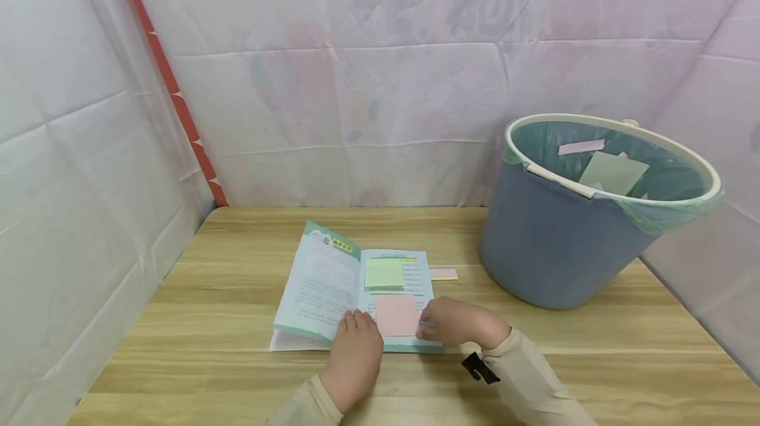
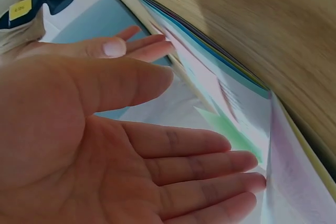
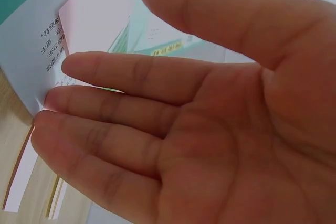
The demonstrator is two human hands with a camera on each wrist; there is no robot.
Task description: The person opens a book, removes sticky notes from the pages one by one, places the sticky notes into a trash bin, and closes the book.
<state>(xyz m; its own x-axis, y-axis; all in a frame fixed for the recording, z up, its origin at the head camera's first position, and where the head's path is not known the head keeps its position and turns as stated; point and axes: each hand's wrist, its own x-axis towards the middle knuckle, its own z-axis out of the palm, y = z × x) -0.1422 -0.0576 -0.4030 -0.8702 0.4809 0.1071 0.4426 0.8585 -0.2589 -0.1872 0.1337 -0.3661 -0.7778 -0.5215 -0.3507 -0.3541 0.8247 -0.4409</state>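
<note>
An open booklet point(image 1: 320, 287) lies on the wooden table, its left leaf partly raised. On the right page are a green sticky note point(image 1: 384, 273) and, nearer me, a pink sticky note point(image 1: 396, 315). My left hand point(image 1: 355, 357) rests its fingertips by the booklet's fold; the left wrist view shows straight fingers point(image 2: 202, 169) with nothing gripped. At the right page's outer edge is my right hand point(image 1: 460, 322), beside the pink note. Its fingers point(image 3: 115, 98) are extended in the right wrist view, the tips at the page edge, and the palm holds nothing.
Pale paper strips point(image 1: 444, 274) stick out past the booklet's right edge. A blue-grey bin point(image 1: 546, 241) with a green liner stands at the back right, holding a pale green note point(image 1: 614, 173) and a pink strip point(image 1: 582, 147). White sheeting point(image 1: 356, 96) surrounds the table.
</note>
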